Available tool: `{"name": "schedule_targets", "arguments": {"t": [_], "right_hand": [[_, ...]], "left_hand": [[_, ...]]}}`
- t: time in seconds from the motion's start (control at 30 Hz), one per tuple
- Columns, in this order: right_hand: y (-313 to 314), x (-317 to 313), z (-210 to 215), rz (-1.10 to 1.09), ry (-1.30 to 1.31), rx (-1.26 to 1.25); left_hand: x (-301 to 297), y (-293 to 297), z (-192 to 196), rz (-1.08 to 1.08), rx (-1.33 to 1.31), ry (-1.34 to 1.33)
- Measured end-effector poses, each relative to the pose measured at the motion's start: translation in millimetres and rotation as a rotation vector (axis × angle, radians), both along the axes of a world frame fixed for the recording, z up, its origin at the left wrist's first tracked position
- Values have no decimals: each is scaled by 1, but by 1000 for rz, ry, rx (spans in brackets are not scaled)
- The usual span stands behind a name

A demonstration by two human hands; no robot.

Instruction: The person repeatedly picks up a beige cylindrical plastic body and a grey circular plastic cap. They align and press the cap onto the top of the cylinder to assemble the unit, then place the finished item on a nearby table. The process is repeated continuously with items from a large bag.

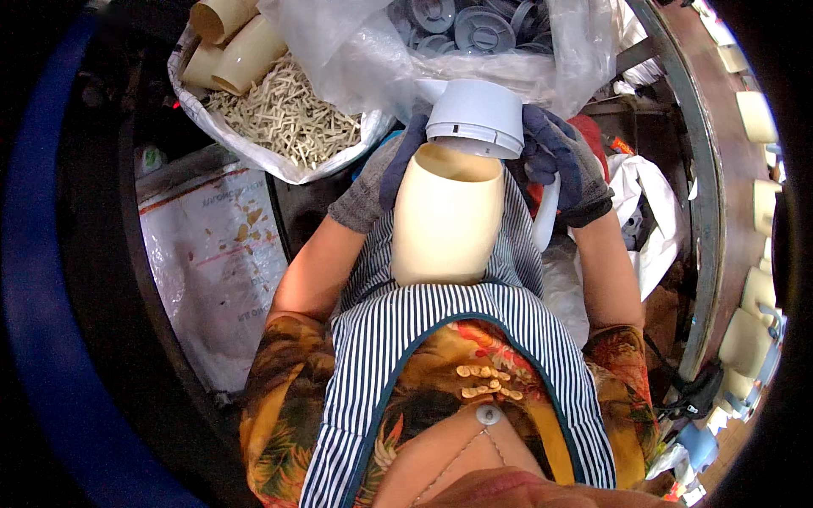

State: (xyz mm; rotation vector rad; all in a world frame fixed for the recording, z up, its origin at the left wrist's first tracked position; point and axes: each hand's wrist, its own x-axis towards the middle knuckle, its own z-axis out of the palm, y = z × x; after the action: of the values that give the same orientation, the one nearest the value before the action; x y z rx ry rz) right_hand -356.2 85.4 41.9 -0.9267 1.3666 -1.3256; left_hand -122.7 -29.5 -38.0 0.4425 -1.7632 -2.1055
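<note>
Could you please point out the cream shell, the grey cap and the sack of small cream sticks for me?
cream shell (445,224), head view, middle of its front wall.
grey cap (476,114), head view, its side wall.
sack of small cream sticks (288,118), head view, on the stick pile.

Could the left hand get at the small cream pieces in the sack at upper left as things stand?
Probably not right now: the left hand is wrapped around the cream shell under the grey cap. The sack of cream pieces lies open just beside it, nothing between.
</note>
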Motion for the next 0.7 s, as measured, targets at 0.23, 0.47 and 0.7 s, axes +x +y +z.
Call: {"name": "schedule_targets", "arguments": {"t": [0.23,0.47,0.7], "right_hand": [[-11,1,1,-55,-194,255],[-10,-5,-9,-11,-200,192],[-7,6,-3,-92,-101,163]], "left_hand": [[-7,8,-2,30,389,117],[-8,6,9,36,536,126],[0,0,33,22,-88,88]]}}
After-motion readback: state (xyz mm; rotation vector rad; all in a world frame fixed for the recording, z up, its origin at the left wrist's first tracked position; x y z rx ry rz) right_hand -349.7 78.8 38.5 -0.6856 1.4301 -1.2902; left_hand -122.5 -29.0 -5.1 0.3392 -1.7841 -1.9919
